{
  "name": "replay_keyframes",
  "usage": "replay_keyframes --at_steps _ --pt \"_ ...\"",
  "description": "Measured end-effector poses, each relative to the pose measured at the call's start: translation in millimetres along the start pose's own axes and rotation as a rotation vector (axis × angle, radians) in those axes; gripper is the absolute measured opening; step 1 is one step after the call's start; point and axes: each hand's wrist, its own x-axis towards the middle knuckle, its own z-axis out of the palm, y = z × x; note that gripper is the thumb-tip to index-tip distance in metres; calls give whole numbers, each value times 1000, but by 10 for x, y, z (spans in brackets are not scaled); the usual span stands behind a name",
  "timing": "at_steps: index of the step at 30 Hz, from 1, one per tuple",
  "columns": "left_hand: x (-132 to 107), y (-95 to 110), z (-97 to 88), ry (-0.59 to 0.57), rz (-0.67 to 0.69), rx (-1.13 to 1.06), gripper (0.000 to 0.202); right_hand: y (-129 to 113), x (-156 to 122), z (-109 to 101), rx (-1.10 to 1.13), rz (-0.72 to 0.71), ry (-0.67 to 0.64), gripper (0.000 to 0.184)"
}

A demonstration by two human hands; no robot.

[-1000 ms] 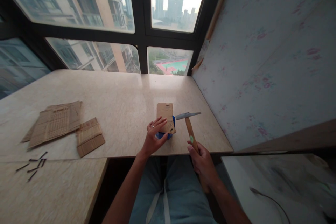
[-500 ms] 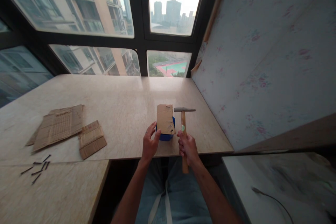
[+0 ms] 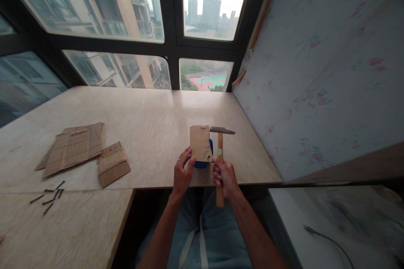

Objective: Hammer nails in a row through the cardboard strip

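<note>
Nearest, a lap in light jeans (image 3: pixel 202 231) is seen below the table edge. Just above it both hands are held close together. The left hand (image 3: pixel 183 174) is curled narrow on the lower-left edge of the cardboard piece (image 3: pixel 200 142); whether the blue object (image 3: pixel 201 164) behind it is gripped too cannot be told. The right hand (image 3: pixel 223 175) is wrapped tight round the wooden handle of the hammer (image 3: pixel 220 149).

Vs. 1 s ago: the hammer, then tilted out to the right and held low on the handle, is now stood approx. upright, its head level w/ the card's top edge and its handle just beside the card's right edge. The grip has been moved up the handle. The left fingers, spread on the card face before, are now drawn to its edge. So the tool is judged to be brought in close to the card, not swung.

The cardboard piece is stood upright on the table (image 3: pixel 142 117), near its front edge, against the blue object.

Further left, loose nails (image 3: pixel 50 195) are scattered on the lower surface, and cardboard sheets (image 3: pixel 74 147) are laid flat, well apart from the hands. Nothing is seen between hammer and card. At right a patterned wall panel (image 3: pixel 315 71) is set close; beyond, windows (image 3: pixel 126 8).
</note>
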Motion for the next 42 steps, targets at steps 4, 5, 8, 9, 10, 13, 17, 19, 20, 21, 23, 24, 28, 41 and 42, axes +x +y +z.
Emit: replay_keyframes --at_steps 4,5,8,9,10,13,17,19,20,21,23,24,28,41,42 --pt "-20 -8 8 -11 27 5 38 24 -12 -17 7 8 4 41" --pt "-23 0 5 -7 45 24 38 28 -13 -19 8 8 5 41" --pt "-30 78 -16 17 156 150 36 27 -14 -24 9 9 6 42" --pt "-31 123 -23 15 215 202 36 24 -15 -28 8 10 7 42" --pt "-30 175 -28 3 280 253 35 21 -17 -34 6 10 9 42" --pt "-2 341 -19 -79 448 379 36 15 -23 -60 -1 4 14 42" --pt "98 462 39 -205 508 427 40 9 -27 -88 -14 -18 19 42" --pt "156 473 65 -263 513 424 36 3 -25 -90 -18 -21 20 43" --pt "181 473 73 -281 515 431 33 0 -23 -88 -19 -20 20 43" --pt "203 473 77 -292 516 440 29 -2 -20 -84 -19 -19 19 44" --pt "236 475 75 -299 516 456 22 -1 -13 -76 -16 -16 16 44" --pt "247 477 70 -304 513 459 20 3 -9 -73 -14 -15 15 44" --pt "270 469 54 -325 501 456 16 32 7 -60 -6 -7 5 42" --pt "303 406 80 -334 486 451 15 46 12 -18 10 -10 13 38" --pt "302 407 79 -332 494 449 15 46 13 -19 11 -9 15 38"
